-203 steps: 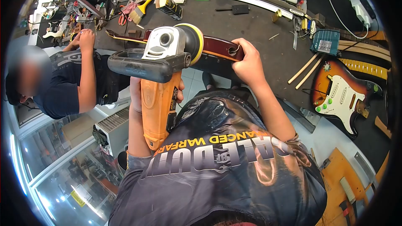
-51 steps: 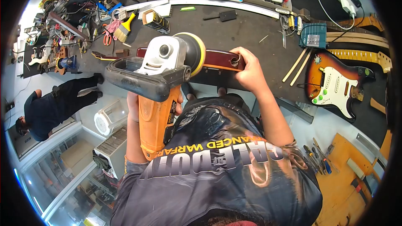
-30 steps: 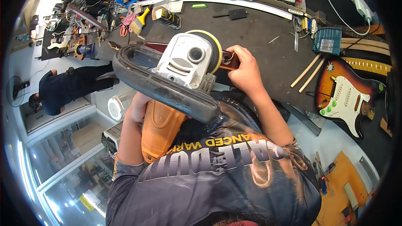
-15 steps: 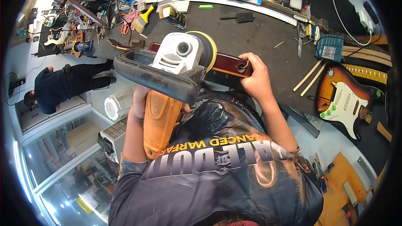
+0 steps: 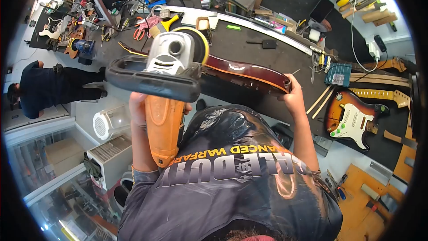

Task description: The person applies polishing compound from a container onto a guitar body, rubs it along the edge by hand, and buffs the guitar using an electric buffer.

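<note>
Crosswise ran the guitar (image 5: 245, 68), neck (image 5: 133, 51) leftward; your right hand (image 5: 294, 99) clasped its end, your left hand (image 5: 138, 108) gripped the polisher (image 5: 163, 118).

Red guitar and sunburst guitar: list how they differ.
The red guitar is held by the right hand; the sunburst guitar lies on the bench.
The red guitar shows mainly its dark red side; the sunburst guitar shows its face with a white pickguard.

Left grip (image 5: 137, 107) partly hidden behind polisher (image 5: 164, 118); face of disc (image 5: 200, 47) hidden
</note>
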